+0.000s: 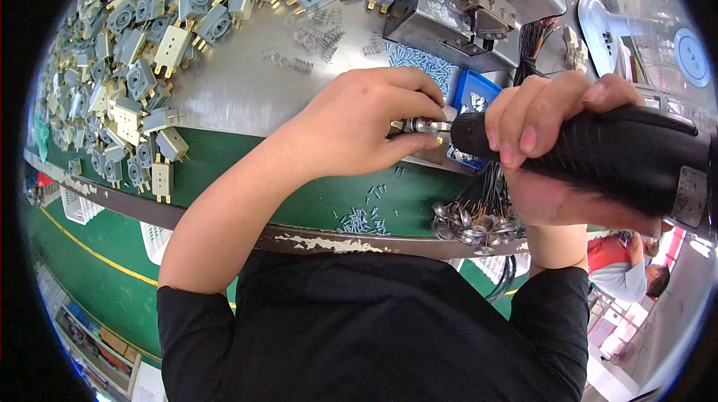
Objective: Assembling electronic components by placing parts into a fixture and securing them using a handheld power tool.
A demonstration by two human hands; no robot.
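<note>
Screwdriver (598,159), a black powered one, is gripped in the right hand (550,140), its metal tip (422,126) level above the desk (239,88). The left hand (366,121) pinches that tip, fingers (419,103) closed narrowly around it, apparently seating a screw; whatever they hold is hidden. Next comes lining the tip up with a part. Grey and cream plug parts (142,80), springs (310,39) and loose screws (363,219) lie well apart, left and below.
</note>
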